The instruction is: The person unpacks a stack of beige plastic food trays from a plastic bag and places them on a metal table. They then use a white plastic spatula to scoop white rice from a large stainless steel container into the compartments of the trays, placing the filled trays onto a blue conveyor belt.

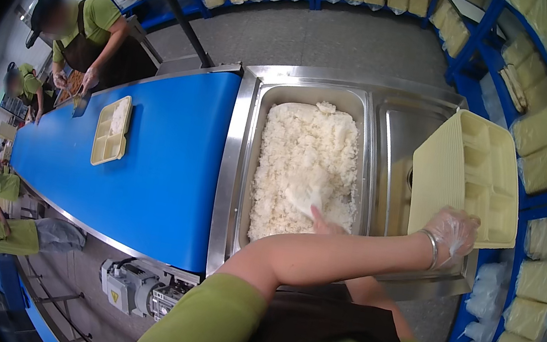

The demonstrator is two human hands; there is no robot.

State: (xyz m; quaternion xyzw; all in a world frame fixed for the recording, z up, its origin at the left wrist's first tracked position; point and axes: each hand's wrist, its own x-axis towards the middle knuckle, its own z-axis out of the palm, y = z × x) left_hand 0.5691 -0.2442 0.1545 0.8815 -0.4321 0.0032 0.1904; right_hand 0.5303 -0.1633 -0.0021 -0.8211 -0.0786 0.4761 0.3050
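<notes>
My left arm reaches across in front of my right one. In a clear plastic glove, my left hand (452, 234) grips the near edge of the foremost tray in a tilted stack of pale yellow compartment food trays (486, 184). My right hand (330, 226), partly hidden by my left forearm, holds a white rice paddle (305, 199), blurred at its far end. The paddle lies in the cooked white rice (304, 144), which fills most of a deep steel pan (259, 116). Bare metal shows through the rice near the paddle.
Left of the pan runs a blue conveyor belt (168, 166), carrying one compartment tray (108, 146) with rice in it. A co-worker (90, 32) handles food beside the belt; several others stand farther along. Blue shelves (473, 57) hold wrapped tray stacks. A motor (129, 287) sits below the belt.
</notes>
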